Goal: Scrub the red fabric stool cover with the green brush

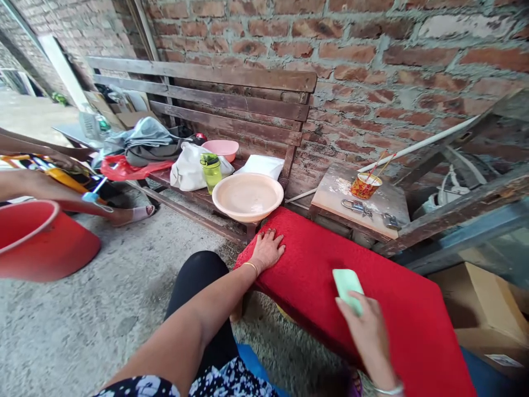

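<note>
My left hand (268, 249) lies flat with its fingers spread on the near left end of a red cloth (314, 259) that covers a long table. In my right hand (367, 325) is a pale green block with rounded corners (346, 284), held over the middle of the cloth. Its underside is hidden, and I cannot tell if it touches the cloth. Just beyond my left hand, at the end of the wooden bench, stands a wide pale pink basin (248, 203) with what looks like water in it.
On the bench (231, 102) are a green bottle (211, 173), a white bag (188, 168), a pink bowl (223, 148) and clothes. A small table (330, 187) holds a red paper cup (365, 186) and padlocks (357, 207). A red bucket (49, 248) and another person's leg (82, 193) are left; a cardboard box (483, 309) is right.
</note>
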A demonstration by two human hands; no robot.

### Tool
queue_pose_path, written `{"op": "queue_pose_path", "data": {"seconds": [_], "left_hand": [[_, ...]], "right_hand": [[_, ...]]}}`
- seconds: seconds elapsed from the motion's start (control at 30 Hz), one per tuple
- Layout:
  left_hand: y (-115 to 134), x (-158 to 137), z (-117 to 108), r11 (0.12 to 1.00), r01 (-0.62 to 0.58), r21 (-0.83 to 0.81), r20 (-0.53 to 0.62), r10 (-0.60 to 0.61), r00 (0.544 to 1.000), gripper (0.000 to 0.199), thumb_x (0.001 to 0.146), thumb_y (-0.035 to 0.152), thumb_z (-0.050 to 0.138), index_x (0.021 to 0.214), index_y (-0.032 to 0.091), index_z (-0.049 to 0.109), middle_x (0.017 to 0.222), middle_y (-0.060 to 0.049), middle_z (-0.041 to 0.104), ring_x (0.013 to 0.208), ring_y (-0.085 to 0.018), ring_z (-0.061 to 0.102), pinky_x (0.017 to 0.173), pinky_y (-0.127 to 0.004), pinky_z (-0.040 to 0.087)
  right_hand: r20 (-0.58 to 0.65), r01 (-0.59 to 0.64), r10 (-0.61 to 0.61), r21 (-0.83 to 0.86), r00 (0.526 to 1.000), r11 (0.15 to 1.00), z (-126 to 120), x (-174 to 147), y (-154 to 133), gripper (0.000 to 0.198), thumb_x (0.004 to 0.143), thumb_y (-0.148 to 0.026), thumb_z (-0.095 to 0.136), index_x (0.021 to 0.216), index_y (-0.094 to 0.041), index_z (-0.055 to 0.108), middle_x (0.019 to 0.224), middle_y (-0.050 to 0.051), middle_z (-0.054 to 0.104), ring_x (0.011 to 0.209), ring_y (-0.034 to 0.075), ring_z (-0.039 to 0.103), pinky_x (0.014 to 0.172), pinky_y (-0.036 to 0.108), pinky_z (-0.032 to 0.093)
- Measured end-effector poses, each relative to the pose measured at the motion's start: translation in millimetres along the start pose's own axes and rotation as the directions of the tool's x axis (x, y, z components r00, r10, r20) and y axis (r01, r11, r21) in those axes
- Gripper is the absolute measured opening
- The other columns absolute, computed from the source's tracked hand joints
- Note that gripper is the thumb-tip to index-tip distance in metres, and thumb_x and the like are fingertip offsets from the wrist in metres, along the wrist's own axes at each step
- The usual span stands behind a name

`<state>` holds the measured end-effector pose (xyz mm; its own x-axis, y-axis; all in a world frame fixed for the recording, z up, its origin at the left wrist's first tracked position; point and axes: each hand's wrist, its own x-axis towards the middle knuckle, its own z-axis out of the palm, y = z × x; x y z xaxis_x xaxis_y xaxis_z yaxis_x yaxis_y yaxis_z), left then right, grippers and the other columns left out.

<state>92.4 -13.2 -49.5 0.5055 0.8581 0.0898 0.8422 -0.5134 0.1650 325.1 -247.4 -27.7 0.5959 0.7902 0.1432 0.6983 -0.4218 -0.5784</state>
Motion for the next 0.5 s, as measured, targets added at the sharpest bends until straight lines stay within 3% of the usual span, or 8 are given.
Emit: {"op": "queue_pose_path", "data": {"seconds": [0.1,0.17,0.23,0.3,0.4,0.5], "left_hand": [[0,0,-1,1.0,-0.002,0.0,0.006,0.002,1.0,0.05,0.1,0.047,0.04,0.142,0.025,0.055,0.151,-0.013,0.048,0.14,-0.031,0.041,0.115,-0.053,0.03],[0,-1,-2,1.0,-0.006,0.0,0.004,0.006,1.0,0.05,0.1,0.047,0.04,0.142,0.025,0.056,0.151,-0.013,0.048,0.139,-0.031,0.042,0.115,-0.052,0.031],[0,-1,-3,1.0,-0.01,-0.001,0.002,0.01,1.0,0.05,0.1,0.047,0.04,0.142,0.025,0.056,0.151,-0.014,0.048,0.139,-0.032,0.042,0.115,-0.052,0.031],[1,-1,-4,1.0,-0.011,0.002,0.006,0.011,1.0,0.05,0.1,0.046,0.041,0.142,0.024,0.056,0.152,-0.014,0.047,0.139,-0.032,0.042,0.114,-0.053,0.031],[1,-1,-5,1.0,-0.013,0.01,0.007,0.013,1.0,0.05,0.1,0.046,0.04,0.142,0.023,0.056,0.151,-0.015,0.047,0.14,-0.032,0.041,0.114,-0.052,0.031],[1,-1,-4,1.0,-0.014,0.008,0.007,0.014,1.0,0.05,0.1,0.046,0.04,0.142,0.024,0.055,0.151,-0.014,0.048,0.141,-0.032,0.041,0.115,-0.052,0.03]], "right_hand": [[0.108,0.238,-0.241,0.038,0.965,0.971,45,-23,-60,0.058,0.088,-0.072,0.043,0.103,-0.024,0.071,0.096,0.01,0.061,0.09,0.027,0.061,0.082,0.042,0.051],[0.116,0.317,-0.312,-0.032,0.943,0.948,57,-32,-72,0.046,0.093,-0.062,0.045,0.104,-0.025,0.071,0.095,0.009,0.061,0.091,0.028,0.06,0.084,0.043,0.05],[0.091,0.301,-0.292,-0.104,0.952,0.948,56,-36,-62,0.043,0.093,-0.058,0.045,0.104,-0.026,0.07,0.094,0.009,0.061,0.09,0.028,0.06,0.083,0.043,0.05],[0.058,0.204,-0.198,-0.129,0.978,0.97,40,-38,-37,0.048,0.091,-0.062,0.044,0.106,-0.025,0.07,0.095,0.01,0.061,0.089,0.028,0.061,0.081,0.043,0.05],[-0.01,-0.034,0.033,-0.161,0.999,0.986,-4,-40,17,0.063,0.083,-0.075,0.041,0.109,-0.025,0.069,0.095,0.011,0.062,0.089,0.03,0.062,0.079,0.044,0.051],[-0.079,-0.298,0.287,-0.215,0.955,0.93,-60,-49,80,0.069,0.07,-0.082,0.047,0.107,-0.028,0.069,0.084,0.01,0.062,0.081,0.033,0.062,0.074,0.048,0.051]]}}
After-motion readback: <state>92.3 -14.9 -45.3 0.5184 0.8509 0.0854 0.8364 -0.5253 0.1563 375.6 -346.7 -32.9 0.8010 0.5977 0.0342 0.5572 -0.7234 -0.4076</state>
